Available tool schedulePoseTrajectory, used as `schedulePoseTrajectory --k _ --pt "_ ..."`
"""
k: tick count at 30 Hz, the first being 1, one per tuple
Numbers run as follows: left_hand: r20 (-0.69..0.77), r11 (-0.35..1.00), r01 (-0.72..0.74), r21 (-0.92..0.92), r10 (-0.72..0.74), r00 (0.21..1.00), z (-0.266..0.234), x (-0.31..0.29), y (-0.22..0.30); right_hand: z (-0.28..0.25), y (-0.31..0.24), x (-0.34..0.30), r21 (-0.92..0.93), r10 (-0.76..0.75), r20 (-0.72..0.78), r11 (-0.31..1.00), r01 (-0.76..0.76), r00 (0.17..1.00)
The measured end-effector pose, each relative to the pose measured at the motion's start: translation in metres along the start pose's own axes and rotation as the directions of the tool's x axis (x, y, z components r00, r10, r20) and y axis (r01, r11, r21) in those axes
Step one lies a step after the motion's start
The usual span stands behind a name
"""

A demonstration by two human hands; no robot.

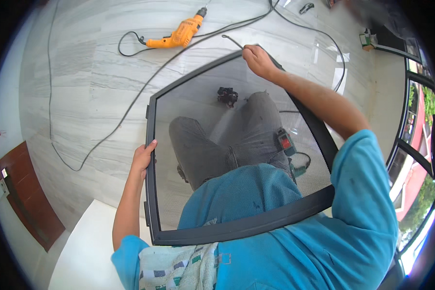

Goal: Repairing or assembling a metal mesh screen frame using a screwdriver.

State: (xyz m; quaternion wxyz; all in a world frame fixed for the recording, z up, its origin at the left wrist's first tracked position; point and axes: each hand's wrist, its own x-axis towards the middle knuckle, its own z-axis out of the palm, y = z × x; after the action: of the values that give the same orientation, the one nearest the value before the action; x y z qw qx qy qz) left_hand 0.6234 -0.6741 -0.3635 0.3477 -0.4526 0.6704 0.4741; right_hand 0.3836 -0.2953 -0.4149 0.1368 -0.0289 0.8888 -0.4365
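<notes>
A framed mesh window screen (237, 145) is tilted over my lap, its dark frame around see-through mesh. My left hand (143, 158) grips the left side of the frame, thumb on top. At the far edge, near the top corner, my right hand (260, 61) is closed around the frame. A thin dark strip (232, 40) with a curled end sticks out beside the right fingers; whether they hold it too is hidden. Through the mesh my legs show, with a small dark object (227, 96) between the knees and a grey and red device (284, 141) by the right thigh.
An orange corded drill (179, 35) lies on the marble-look floor (96, 87) beyond the screen. Its black cable (145, 87) loops across the left side. A small dark tool (306, 7) lies far right. Windows (415, 159) line the right; a white surface (89, 251) stands near left.
</notes>
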Motion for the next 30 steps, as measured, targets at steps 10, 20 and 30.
schedulePoseTrajectory --k 10,20,30 --pt "-0.285 0.863 -0.485 -0.141 0.434 0.855 -0.033 -0.087 0.034 -0.162 -0.156 -0.049 -0.027 -0.669 -0.046 0.743 0.669 0.742" --pt "-0.581 0.37 -0.921 0.123 0.779 0.235 -0.033 -0.103 0.026 -0.146 -0.18 -0.07 0.433 -0.532 -0.43 0.587 0.684 0.729" --pt "-0.674 0.305 -0.94 0.153 0.728 0.127 -0.045 -0.1 -0.025 -0.127 -0.212 -0.198 0.557 -0.625 -0.554 0.213 0.803 0.551"
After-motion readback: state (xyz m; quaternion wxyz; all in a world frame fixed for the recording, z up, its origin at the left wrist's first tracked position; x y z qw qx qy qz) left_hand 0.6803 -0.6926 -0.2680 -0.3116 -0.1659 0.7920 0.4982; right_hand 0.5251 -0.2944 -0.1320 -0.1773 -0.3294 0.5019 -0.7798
